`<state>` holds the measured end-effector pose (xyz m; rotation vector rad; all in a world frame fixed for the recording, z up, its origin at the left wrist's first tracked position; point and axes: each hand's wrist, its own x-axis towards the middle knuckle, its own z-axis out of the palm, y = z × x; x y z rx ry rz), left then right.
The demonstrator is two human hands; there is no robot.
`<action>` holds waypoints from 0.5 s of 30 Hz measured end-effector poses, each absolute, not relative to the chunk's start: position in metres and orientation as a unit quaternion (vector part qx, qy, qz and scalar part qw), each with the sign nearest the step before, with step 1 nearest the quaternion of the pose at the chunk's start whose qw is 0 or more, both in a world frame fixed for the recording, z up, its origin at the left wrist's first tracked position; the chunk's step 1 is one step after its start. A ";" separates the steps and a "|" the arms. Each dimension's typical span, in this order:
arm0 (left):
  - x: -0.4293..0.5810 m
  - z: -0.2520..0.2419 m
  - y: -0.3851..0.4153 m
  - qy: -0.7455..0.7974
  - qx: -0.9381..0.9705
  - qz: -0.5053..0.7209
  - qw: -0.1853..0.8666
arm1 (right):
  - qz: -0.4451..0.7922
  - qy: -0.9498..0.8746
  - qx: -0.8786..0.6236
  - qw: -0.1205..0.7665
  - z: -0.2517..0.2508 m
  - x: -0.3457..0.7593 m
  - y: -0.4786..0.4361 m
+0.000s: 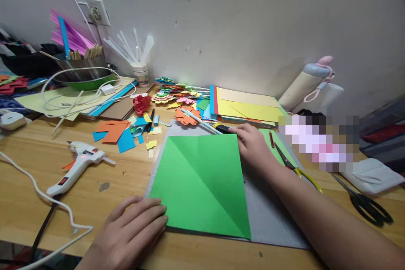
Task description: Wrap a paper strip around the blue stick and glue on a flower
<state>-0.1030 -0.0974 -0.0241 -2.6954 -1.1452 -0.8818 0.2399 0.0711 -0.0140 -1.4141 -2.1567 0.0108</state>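
A square sheet of green paper (202,181) lies on a grey cutting mat (268,215), with a diagonal crease running to its lower right corner. My left hand (136,228) rests at the sheet's lower left edge, fingers stretched out and lying over the margin. Beyond the upper right corner, my right hand (255,145) has its fingers closed on the end of what looks like a black-and-yellow utility knife (224,128); the thumb is hidden. Right of this hand are yellow-handled scissors (294,166), a small red stick (271,139) and another green piece (263,135).
A white glue gun (77,166) with cords lies at the left, near orange and blue paper scraps (115,130). Paper flowers (188,116) and a coloured paper stack (247,107) sit at the back. Black-handled scissors (370,209) and a bottle (300,84) are at the right.
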 end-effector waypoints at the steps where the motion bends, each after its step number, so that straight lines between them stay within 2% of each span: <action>1: -0.103 -0.025 -0.097 -0.373 -0.881 -0.289 0.044 | -0.005 -0.803 -0.529 0.276 -0.008 0.245 0.076; 5: -0.109 -0.026 -0.099 -0.359 -0.895 -0.260 0.054 | -0.029 -0.803 -0.541 0.249 0.009 0.268 0.116; 12: -0.110 -0.027 -0.101 -0.374 -0.891 -0.249 0.061 | -0.045 -0.849 -0.515 0.108 -0.006 0.279 0.183; 15: -0.109 -0.026 -0.098 -0.377 -0.890 -0.245 0.076 | -0.047 -0.853 -0.513 0.077 -0.008 0.281 0.193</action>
